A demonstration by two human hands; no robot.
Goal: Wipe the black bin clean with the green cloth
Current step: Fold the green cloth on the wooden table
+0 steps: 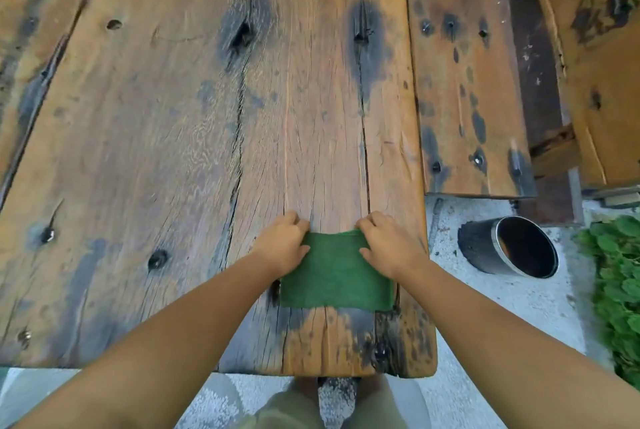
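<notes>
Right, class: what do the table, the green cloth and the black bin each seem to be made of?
Table: weathered solid wood, unvarnished-looking; grain, knots and long cracks show. Green cloth: soft matte fabric, perhaps felt or microfibre; its far edge folds. Black bin: likely metal, matte black wall with a shiny silvery rim; hard plastic possible.

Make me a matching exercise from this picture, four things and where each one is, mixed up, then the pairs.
1. green cloth
2. black bin
3. leafy plant
4. left hand

A. on the pale ground, right of the table
B. at the cloth's far left corner, fingers curled on it
C. flat on the table near its front edge
D. at the picture's right edge

Pairs: 1-C, 2-A, 3-D, 4-B
</notes>
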